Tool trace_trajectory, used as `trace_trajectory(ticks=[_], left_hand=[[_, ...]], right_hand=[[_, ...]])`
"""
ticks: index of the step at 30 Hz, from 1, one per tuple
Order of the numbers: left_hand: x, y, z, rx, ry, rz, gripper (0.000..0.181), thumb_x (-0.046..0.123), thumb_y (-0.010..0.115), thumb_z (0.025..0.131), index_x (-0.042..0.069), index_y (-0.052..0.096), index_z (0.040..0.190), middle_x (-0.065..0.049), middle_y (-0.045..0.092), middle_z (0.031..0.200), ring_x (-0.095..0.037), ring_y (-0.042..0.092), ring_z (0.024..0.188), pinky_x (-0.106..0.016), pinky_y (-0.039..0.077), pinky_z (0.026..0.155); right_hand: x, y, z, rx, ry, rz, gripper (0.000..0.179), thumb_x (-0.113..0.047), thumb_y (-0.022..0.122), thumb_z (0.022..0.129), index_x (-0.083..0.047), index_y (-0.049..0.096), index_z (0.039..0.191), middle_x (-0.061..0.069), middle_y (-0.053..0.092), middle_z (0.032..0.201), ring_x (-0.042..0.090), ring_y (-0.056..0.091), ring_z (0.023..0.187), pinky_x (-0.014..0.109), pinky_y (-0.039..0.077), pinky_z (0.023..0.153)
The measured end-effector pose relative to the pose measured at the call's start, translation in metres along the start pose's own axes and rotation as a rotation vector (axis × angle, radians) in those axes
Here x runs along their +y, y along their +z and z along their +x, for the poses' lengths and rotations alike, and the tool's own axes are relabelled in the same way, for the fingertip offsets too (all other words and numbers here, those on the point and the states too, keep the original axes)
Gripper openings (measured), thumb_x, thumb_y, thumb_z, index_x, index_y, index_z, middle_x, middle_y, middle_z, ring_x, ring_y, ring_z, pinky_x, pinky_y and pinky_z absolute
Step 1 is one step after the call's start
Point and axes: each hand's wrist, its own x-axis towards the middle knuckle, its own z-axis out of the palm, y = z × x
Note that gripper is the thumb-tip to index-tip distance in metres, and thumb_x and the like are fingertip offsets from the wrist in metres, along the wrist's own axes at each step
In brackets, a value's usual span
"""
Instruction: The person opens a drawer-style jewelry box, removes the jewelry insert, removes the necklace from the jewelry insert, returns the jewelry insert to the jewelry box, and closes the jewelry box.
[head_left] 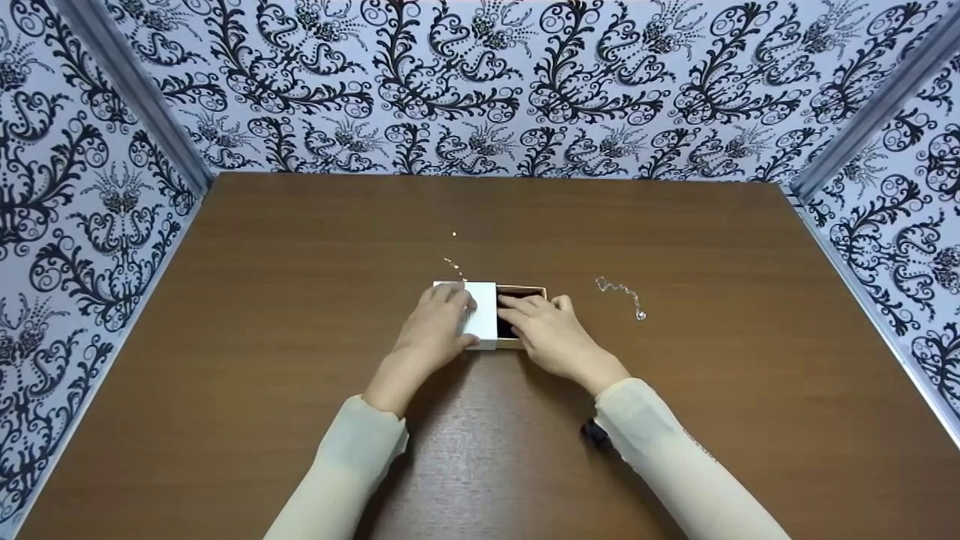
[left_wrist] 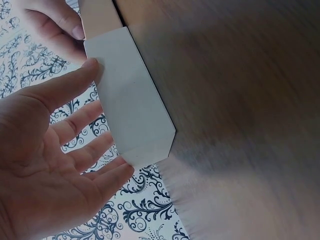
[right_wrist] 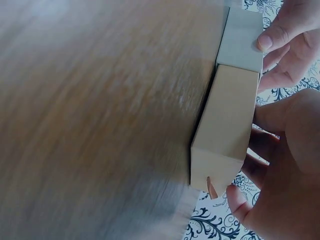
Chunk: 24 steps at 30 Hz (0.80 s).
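A small slide box lies at the middle of the table, its white sleeve (head_left: pixel 481 315) to the left and its tan drawer (right_wrist: pixel 227 110) drawn partway out to the right. My left hand (head_left: pixel 439 319) holds the sleeve, thumb at the near edge and fingers over the top and left end. Fingers of my right hand (head_left: pixel 551 334) reach into the drawer's dark inside, while the little finger stays outside at the right end. Their tips are partly hidden by the drawer wall in the right wrist view. A ribbon tab (right_wrist: pixel 212 188) sticks out of the drawer's end.
Right of the box lies a clear, sparkling chain (head_left: pixel 622 289). Behind the sleeve is a thin, shiny chain (head_left: pixel 454 265), with a tiny bright piece (head_left: pixel 454 234) farther back. Patterned panels (head_left: pixel 480 90) enclose the wooden table (head_left: pixel 300 247) at the back and sides.
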Motion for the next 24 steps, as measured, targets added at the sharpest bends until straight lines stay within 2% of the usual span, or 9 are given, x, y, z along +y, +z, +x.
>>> trace_trajectory(ticks=[3, 6, 10, 13, 18, 24], left_hand=[[0.0, 0.0, 0.0, 0.0, 0.001, -0.003, 0.041, 0.024, 0.081, 0.083, 0.011, 0.062, 0.117, -0.012, 0.047, 0.149, -0.035, 0.038, 0.143, -0.048, 0.041, 0.115], [0.0, 0.0, 0.0, -0.004, -0.003, -0.002, 0.041, 0.024, 0.081, 0.083, 0.011, 0.061, 0.118, -0.012, 0.047, 0.149, -0.035, 0.038, 0.143, -0.048, 0.041, 0.115], [0.001, 0.0, 0.0, -0.016, -0.015, 0.0, 0.042, 0.024, 0.08, 0.084, 0.012, 0.061, 0.119, -0.011, 0.046, 0.151, -0.034, 0.037, 0.144, -0.049, 0.04, 0.116], [0.001, -0.001, 0.0, -0.017, -0.021, 0.002, 0.042, 0.025, 0.08, 0.084, 0.013, 0.061, 0.119, -0.01, 0.046, 0.151, -0.034, 0.037, 0.145, -0.05, 0.04, 0.116], [0.001, -0.001, 0.0, -0.012, -0.017, -0.003, 0.042, 0.024, 0.08, 0.084, 0.012, 0.061, 0.118, -0.011, 0.046, 0.151, -0.035, 0.037, 0.144, -0.05, 0.04, 0.116], [0.001, -0.002, 0.0, -0.013, -0.017, -0.003, 0.041, 0.024, 0.081, 0.083, 0.013, 0.061, 0.118, -0.011, 0.046, 0.151, -0.035, 0.038, 0.143, -0.051, 0.041, 0.115]], right_hand=[[0.001, -0.001, 0.0, -0.011, 0.001, 0.017, 0.038, -0.015, 0.05, 0.102, -0.016, 0.058, 0.139, 0.001, 0.049, 0.153, 0.025, 0.049, 0.137, 0.051, 0.036, 0.095], [0.006, -0.004, 0.0, 0.001, -0.013, 0.077, 0.036, -0.015, 0.052, 0.101, -0.014, 0.06, 0.136, 0.003, 0.05, 0.152, 0.026, 0.048, 0.138, 0.05, 0.038, 0.098], [0.02, -0.012, -0.001, 0.138, 0.049, 0.181, 0.029, -0.012, 0.059, 0.098, -0.009, 0.066, 0.127, 0.009, 0.059, 0.139, 0.03, 0.054, 0.13, 0.049, 0.043, 0.106], [0.029, -0.017, -0.003, 0.218, 0.163, 0.234, 0.026, -0.011, 0.06, 0.098, -0.008, 0.067, 0.122, 0.01, 0.065, 0.126, 0.029, 0.063, 0.114, 0.047, 0.051, 0.1], [0.035, -0.017, -0.008, 0.163, 0.297, 0.305, 0.029, -0.016, 0.057, 0.1, -0.009, 0.063, 0.128, 0.011, 0.071, 0.118, 0.026, 0.07, 0.101, 0.047, 0.056, 0.089], [0.031, -0.012, -0.007, 0.151, 0.327, 0.371, 0.032, -0.017, 0.053, 0.102, -0.012, 0.059, 0.133, 0.014, 0.072, 0.118, 0.029, 0.07, 0.101, 0.049, 0.056, 0.088]])
